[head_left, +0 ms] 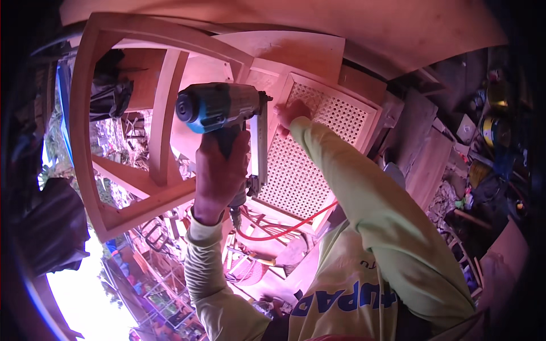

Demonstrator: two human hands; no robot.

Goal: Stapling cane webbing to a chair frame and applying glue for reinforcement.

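Observation:
My left hand [219, 170] is closed round the handle of a teal and black nail gun [219, 106], raised in the middle of the view. The gun's nose and long grey magazine [259, 150] point right, toward a wooden-framed panel of woven cane [293, 173]. On the panel's upper left part rests my right hand [293, 116], its fingers bent and drawn together at the inner edge of the frame. Whatever they pinch there is too small or hidden to name. A red air hose [284, 234] runs from below the gun's handle across the panel's lower end.
An open wooden frame with crossbars [85, 113] stands at the left, close to the gun. A broad wooden board [369, 28] spans the top. Below the panel sits a pink basket [250, 271] among scraps. Planks [421, 165] and clutter fill the right side.

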